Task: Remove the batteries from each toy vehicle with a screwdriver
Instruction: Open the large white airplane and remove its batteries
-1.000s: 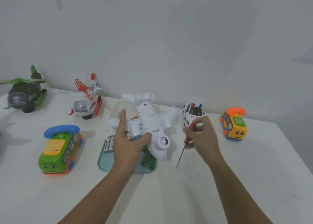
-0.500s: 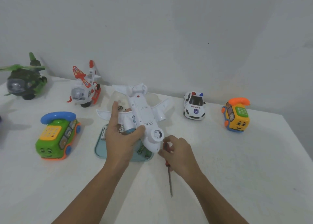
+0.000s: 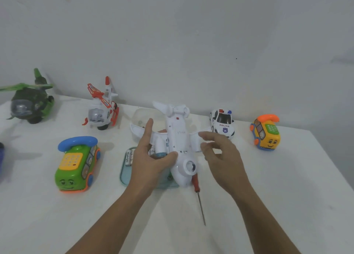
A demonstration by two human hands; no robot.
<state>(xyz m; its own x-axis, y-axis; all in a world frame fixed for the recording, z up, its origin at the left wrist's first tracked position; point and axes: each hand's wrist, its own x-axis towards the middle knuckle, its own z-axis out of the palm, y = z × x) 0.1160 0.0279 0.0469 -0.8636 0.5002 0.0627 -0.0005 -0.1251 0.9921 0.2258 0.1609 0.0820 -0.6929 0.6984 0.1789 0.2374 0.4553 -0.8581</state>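
The white toy plane [image 3: 177, 136] is held up above the table [image 3: 287, 196], just over the blue-green tray [image 3: 123, 177]. It is gripped by the left hand [image 3: 151, 161]. The thumb is pressed on the body, and the fingers are wrapped round the wing on that side. The right hand [image 3: 224, 154] is open beside the other wing, with its fingers loosely bent and nothing held in them. It cannot be told if the wing is touched. The screwdriver [image 3: 199, 196] is laid on the table, with its red handle just under the plane's nose.

The battery door seems to be the next thing to be opened. For that, the plane should be held firm and level, belly up, so nothing is tipped out too soon. The door should be lifted with the fingertips, not pulled hard. Any small screw should be put in the tray, where some batteries [image 3: 128, 157] are already laid. Then the plane can be turned over the tray so its batteries are dropped in.

The plane's long line is set from far to near. The tail is pointed at the wall, and the nose is pointed at the person, a bit to the right. The belly seems to be turned up. The 2 wings are spread out to the left and right.
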